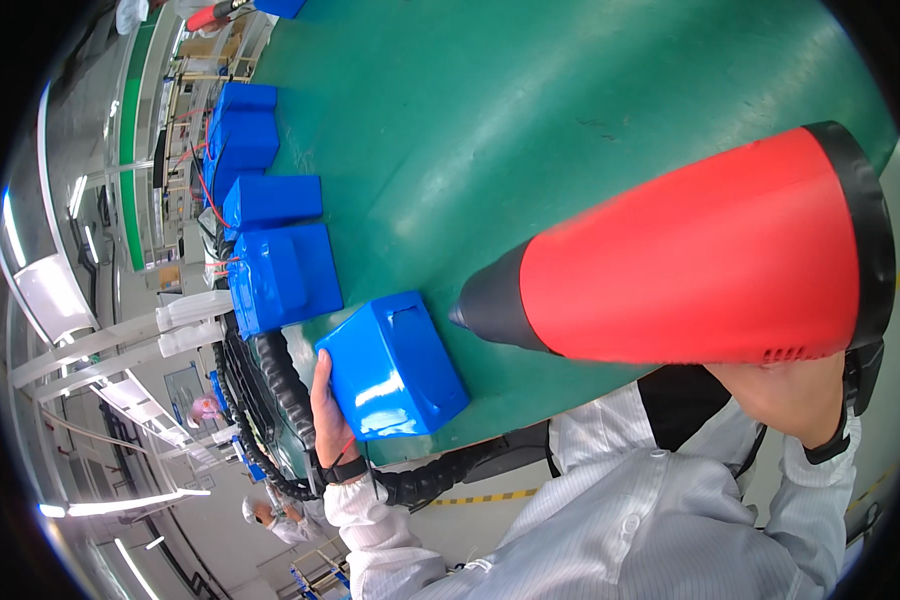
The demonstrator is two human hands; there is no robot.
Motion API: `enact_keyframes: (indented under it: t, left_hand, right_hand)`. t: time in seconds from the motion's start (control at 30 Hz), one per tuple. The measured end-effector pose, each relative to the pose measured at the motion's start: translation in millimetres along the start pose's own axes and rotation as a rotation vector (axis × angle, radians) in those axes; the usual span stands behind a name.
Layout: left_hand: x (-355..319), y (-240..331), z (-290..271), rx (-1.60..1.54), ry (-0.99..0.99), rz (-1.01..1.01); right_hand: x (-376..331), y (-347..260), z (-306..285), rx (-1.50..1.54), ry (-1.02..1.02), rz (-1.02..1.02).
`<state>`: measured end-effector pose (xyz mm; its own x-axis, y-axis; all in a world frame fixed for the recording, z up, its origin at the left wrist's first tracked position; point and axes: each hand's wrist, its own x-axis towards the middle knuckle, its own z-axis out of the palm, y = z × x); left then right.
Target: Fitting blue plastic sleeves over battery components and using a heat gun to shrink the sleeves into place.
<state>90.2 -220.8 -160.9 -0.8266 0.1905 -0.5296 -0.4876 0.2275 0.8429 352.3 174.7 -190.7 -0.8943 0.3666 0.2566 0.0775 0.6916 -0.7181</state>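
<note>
My left hand [328, 415] holds a block-shaped battery pack in shiny blue shrink wrap [395, 370], tilted at the near left edge of the green table. The thumb lies along the pack's left side; the other fingers are hidden beneath. In my right hand [785, 395] is a large red heat gun [700, 260] with a black nozzle and black rear end. Its body covers my fingers. The nozzle points left toward the blue pack, with a gap between them. A red wire shows near my left wrist.
Several blue-wrapped packs [288, 280] with red wires line the left side of the green table [430, 150]. A black corrugated hose [285, 375] runs along the left edge. Farther off are people in white [282, 515] and another red tool [210, 15] at the top left.
</note>
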Motion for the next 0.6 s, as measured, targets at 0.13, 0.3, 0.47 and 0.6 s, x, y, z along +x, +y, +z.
enact_keyframes:
  t: [0.13,0.3,0.47,0.6]
  left_hand:
    - [3,-6,-8,-0.052,-0.024,0.037]
    - [5,-8,-15,-0.126,-0.048,0.008]
    - [6,-11,-24,-0.176,-0.052,0.003]
    - [8,-12,-33,-0.153,-0.085,-0.002]
  right_hand:
    - [7,-2,7,0.216,0.085,0.112]
    - [14,1,9,0.206,0.083,0.142]
    - [16,-1,4,0.422,-0.089,0.348]
    - [12,5,12,0.226,0.062,0.140]
